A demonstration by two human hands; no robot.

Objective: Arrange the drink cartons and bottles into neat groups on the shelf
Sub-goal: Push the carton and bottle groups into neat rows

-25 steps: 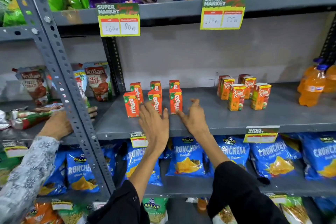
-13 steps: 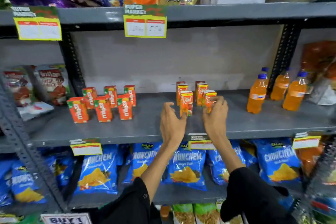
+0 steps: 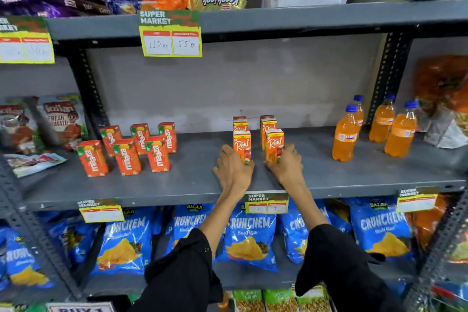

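At frame centre, your left hand point(image 3: 234, 168) and right hand point(image 3: 286, 163), fingers loosely curled, cup the front Real cartons point(image 3: 242, 145) from either side. Bare shelf point(image 3: 202, 180) lies open toward the Maaza cartons point(image 3: 126, 151) left and orange bottles point(image 3: 374, 128) right.

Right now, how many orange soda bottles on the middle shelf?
4, all at the right end: front-left, one behind it, middle-back, front-right. More may hide behind the upright.

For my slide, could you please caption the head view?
Left hand and right hand straighten Real cartons on the grey shelf.
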